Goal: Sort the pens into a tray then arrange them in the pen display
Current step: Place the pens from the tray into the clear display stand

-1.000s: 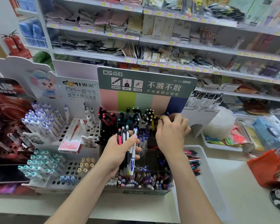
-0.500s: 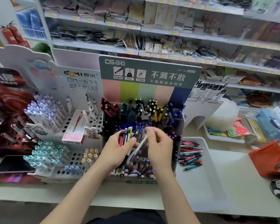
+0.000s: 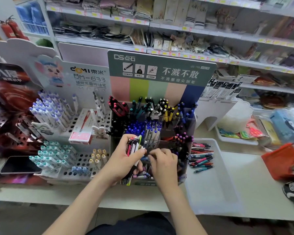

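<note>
**Sorting and arranging both part-done**

Nearest, the left hand (image 3: 124,158) grasps a bundle of pens (image 3: 134,145) upright over the front of the pen display (image 3: 158,89). Just beside it, the right hand (image 3: 165,164) dips curled fingers into the front compartment (image 3: 143,175) of loose mixed pens; whether it pinches one I cannot tell. To the right, on the desk (image 3: 253,184), the tray (image 3: 210,189) holds a small heap of pens (image 3: 200,157) at its far end. Farther back, the rear compartments (image 3: 153,112) stand filled by colour. I judge the job about midway: the jumble, bundle and heap all want placing.

White shop shelves (image 3: 185,29) behind a pale counter (image 3: 255,192).
</note>
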Demonstrator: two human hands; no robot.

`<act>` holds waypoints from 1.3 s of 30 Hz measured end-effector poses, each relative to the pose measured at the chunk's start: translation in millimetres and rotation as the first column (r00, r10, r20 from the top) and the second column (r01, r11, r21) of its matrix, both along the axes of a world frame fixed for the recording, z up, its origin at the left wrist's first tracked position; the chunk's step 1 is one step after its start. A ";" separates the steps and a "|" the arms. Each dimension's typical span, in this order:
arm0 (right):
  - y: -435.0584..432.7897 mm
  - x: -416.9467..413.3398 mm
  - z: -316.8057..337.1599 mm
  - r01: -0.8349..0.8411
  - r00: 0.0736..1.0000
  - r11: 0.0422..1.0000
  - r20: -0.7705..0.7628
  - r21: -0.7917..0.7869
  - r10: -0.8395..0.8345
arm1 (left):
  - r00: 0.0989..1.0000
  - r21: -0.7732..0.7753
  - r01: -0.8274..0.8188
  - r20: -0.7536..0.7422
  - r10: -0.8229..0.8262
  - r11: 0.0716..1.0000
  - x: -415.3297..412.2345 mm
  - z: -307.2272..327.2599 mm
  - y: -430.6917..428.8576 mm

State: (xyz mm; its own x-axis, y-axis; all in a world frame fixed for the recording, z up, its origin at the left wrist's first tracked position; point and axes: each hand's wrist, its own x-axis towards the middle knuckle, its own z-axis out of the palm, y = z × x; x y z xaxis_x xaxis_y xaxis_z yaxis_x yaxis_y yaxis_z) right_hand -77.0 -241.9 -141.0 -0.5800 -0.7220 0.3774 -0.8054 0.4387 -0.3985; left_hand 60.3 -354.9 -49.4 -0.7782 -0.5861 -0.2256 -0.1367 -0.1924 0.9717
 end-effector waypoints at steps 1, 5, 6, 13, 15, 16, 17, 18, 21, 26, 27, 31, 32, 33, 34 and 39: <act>0.2 -0.2 1.8 0.023 1.000 1.000 -0.018 0.005 -0.023 | 1.000 -0.006 0.007 0.004 -0.007 1.000 0.0 0.6 0.8; 0.0 3.9 33.4 0.126 0.942 0.967 0.332 -0.222 -0.047 | 1.000 -0.011 -0.009 0.005 0.009 1.000 -0.4 3.9 3.0; -0.1 6.7 46.9 0.143 0.874 0.947 0.485 -0.289 0.017 | 1.000 -0.010 -0.010 -0.001 0.010 1.000 -0.6 4.8 3.7; -4.5 15.8 72.9 0.154 0.469 0.938 0.858 -0.312 0.209 | 0.999 0.027 0.006 -0.035 -0.005 1.000 -0.6 10.9 9.0; -4.9 17.1 72.2 0.224 0.441 0.920 0.875 -0.322 0.199 | 0.999 0.008 -0.031 -0.033 0.031 0.999 -1.7 13.9 11.8; -5.3 17.7 74.8 0.252 0.469 0.910 0.864 -0.330 0.184 | 0.998 -0.057 -0.064 -0.013 0.063 0.996 -2.2 13.9 12.4; -5.5 17.2 78.4 0.280 0.512 0.896 0.843 -0.345 0.165 | 0.996 -0.135 -0.091 0.004 0.092 0.987 -3.0 14.4 12.5; -5.3 16.5 84.3 0.315 0.560 0.873 0.816 -0.371 0.145 | 0.994 -0.178 -0.103 0.012 0.107 0.979 -4.4 13.7 12.2; -5.1 16.4 108.7 0.404 0.725 0.747 0.683 -0.527 0.089 | 0.992 -0.087 -0.124 -0.043 0.120 0.988 -10.4 15.1 10.5; -21.5 -8.9 136.1 0.301 0.928 0.584 0.372 -0.754 0.003 | 0.974 -0.052 -0.215 -0.082 0.211 0.975 -18.1 11.9 -3.0; -26.6 -17.5 137.4 0.263 0.949 0.600 0.314 -0.755 -0.021 | 0.974 -0.047 -0.214 -0.087 0.209 0.976 -19.1 12.5 -4.1; -49.1 -42.4 139.7 0.116 0.993 0.788 0.091 -0.605 -0.077 | 0.973 -0.032 -0.210 -0.102 0.206 0.977 -19.9 16.2 -4.4; -54.1 -46.5 136.5 0.046 0.999 0.844 0.036 -0.535 -0.031 | 0.973 -0.029 -0.209 -0.105 0.205 0.978 -19.9 16.5 -4.0; -58.8 -50.7 131.4 -0.013 1.000 0.888 -0.023 -0.459 0.003 | 0.973 -0.028 -0.207 -0.106 0.203 0.978 -19.6 16.5 -4.0; -63.1 -54.8 125.2 -0.034 0.996 0.925 -0.085 -0.378 0.002 | 0.974 -0.025 -0.205 -0.108 0.202 0.978 -18.9 15.8 -4.3; -74.6 -56.5 115.0 0.043 0.969 0.979 -0.231 -0.201 -0.090 | 0.977 -0.030 -0.192 -0.103 0.188 0.981 -14.7 15.1 -8.8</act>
